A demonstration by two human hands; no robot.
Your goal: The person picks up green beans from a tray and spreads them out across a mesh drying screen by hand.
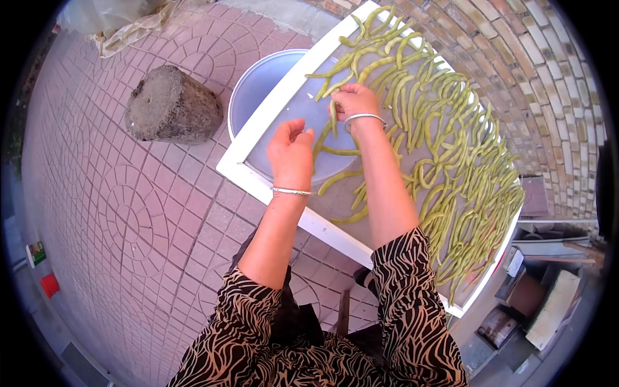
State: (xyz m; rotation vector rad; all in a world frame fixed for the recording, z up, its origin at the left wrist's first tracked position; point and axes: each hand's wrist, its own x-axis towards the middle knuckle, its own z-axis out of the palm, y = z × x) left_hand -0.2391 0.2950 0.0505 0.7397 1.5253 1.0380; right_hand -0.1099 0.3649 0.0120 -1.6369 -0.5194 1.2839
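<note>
My right hand (356,103) is closed in a pinch on a green bean (333,117), which hangs down from the fingertips above the mesh. To its left and nearer me, my left hand (290,155) is held with curled fingers over the edge of the white-framed screen (322,229). What those fingers hold, if anything, is hidden. Another bean (315,155) runs close beside the left hand; whether they touch I cannot tell. Many green beans (445,148) lie spread over the screen's right side, densest toward the lower right. Fewer lie around my hands.
Beneath the screen's left part, a pale blue basin (264,80) sticks out. A log stump (174,106) stands on the reddish paving (129,213) to the left. A brick surface (548,77) runs along the right, with boxes and containers (525,293) at lower right.
</note>
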